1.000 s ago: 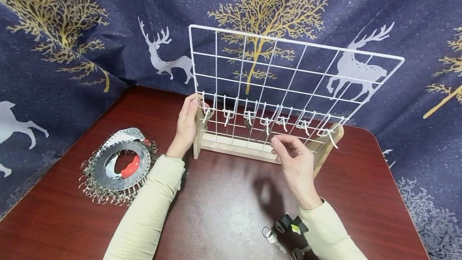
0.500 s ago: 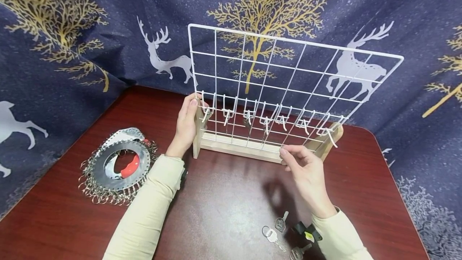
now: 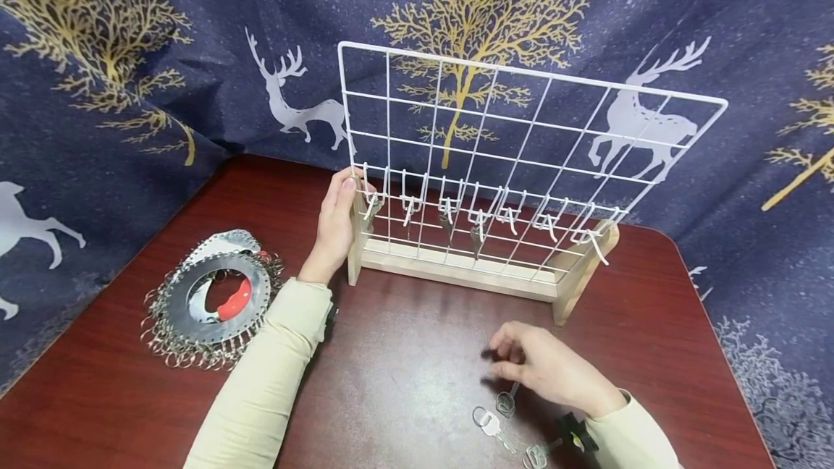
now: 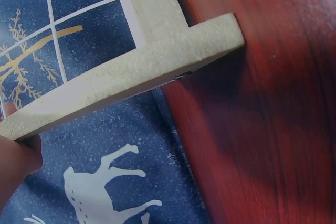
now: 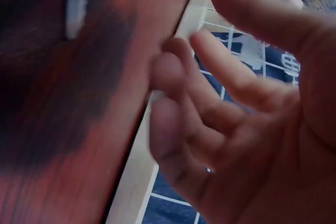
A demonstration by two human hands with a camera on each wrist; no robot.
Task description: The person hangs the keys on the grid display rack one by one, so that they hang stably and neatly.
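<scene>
A white wire grid rack point(image 3: 534, 121) on a wooden stand point(image 3: 456, 273) has a row of several white hooks point(image 3: 510, 221) along its lower part. My left hand point(image 3: 335, 226) grips the stand's left wooden side point(image 4: 121, 77). Keys hang from some hooks, including a dark key point(image 3: 478, 241) near the middle. My right hand point(image 3: 554, 368) hovers low over the table with fingers loosely bent and nothing in them; the right wrist view shows the bare palm. Below it lie a key point(image 3: 505, 402), a silver key with a ring point(image 3: 493, 427) and another key point(image 3: 539, 454).
At the left of the table point(image 3: 391, 382) lies a metal ring plate point(image 3: 179, 302) edged with many small rings, with a red and white piece point(image 3: 236, 301) showing through its middle. A patterned blue curtain point(image 3: 215, 6) hangs behind the table.
My right hand has drawn away from the rack, down towards the loose keys, its fingers loosening. The key on the middle hook now shows plainly. My left hand stays on the stand.
</scene>
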